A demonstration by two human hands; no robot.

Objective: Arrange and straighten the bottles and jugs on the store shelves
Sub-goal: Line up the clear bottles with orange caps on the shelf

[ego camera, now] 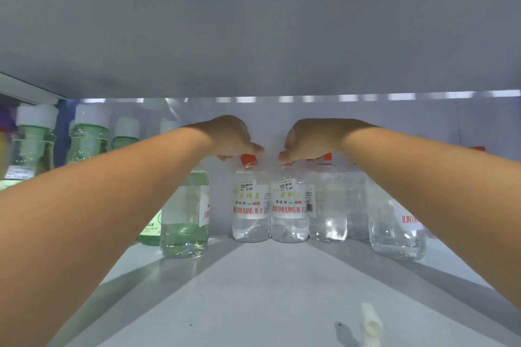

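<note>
Clear bottles with red caps and white labels stand in a row at the back of the white shelf point(267, 290). My left hand point(231, 138) reaches in from the left, its fingers curled down on the red cap of one clear bottle point(250, 205). My right hand point(310, 138) comes from the right and grips the cap of the neighbouring clear bottle point(288, 208), which touches the first. Both labels face me. Another clear bottle point(327, 205) stands just right of these; its cap lies under my right fingers. A green-tinted bottle point(184, 222) stands under my left wrist.
Taller green bottles with white caps point(87, 132) fill the shelf's left side. A larger clear bottle point(397, 228) stands forward on the right beneath my forearm. A small white object point(370, 321) lies near the front edge. The upper shelf's underside point(253, 22) hangs low overhead.
</note>
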